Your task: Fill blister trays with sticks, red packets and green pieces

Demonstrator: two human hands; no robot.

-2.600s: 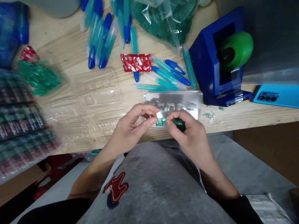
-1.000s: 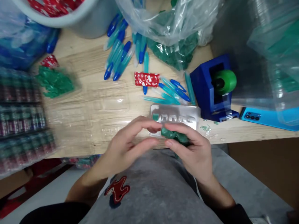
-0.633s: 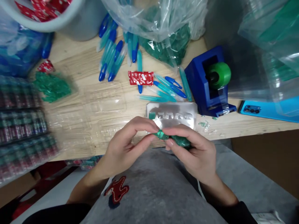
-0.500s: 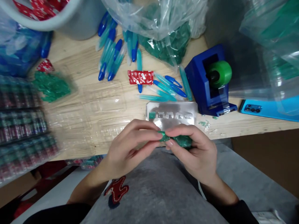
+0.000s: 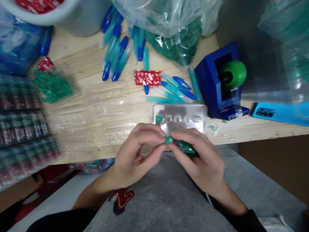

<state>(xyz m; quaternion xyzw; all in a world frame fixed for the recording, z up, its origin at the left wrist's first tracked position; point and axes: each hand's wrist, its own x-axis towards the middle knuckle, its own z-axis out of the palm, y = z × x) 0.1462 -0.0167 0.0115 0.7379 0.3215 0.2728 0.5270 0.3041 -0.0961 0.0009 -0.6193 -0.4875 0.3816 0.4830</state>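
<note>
My left hand (image 5: 140, 154) pinches one end of a small glossy green piece (image 5: 169, 140) between thumb and fingertips. The thumb and forefinger of my right hand (image 5: 200, 158) close on its other end. Under the right fingers sits a larger shiny green bundle (image 5: 187, 147), partly hidden by them; its kind cannot be made out. Just beyond my fingertips lies a silvery tray (image 5: 180, 109) with a row of small square recesses, and a green square (image 5: 159, 118) fills the leftmost one. The tray's near edge is covered by my hands.
Blue-capped teal tubes (image 5: 116, 61) and a red patterned packet (image 5: 147, 78) lie beyond the tray. At right stand a blue tape dispenser (image 5: 212, 80) and a blue phone (image 5: 280, 113). Clear plastic trays (image 5: 108, 106), a grey bucket (image 5: 84, 19) and a green-filled bag (image 5: 173, 42) are around.
Both hands stay together over the table edge, still on the green piece. Their fingers have shifted slightly, and the view has moved a little.
</note>
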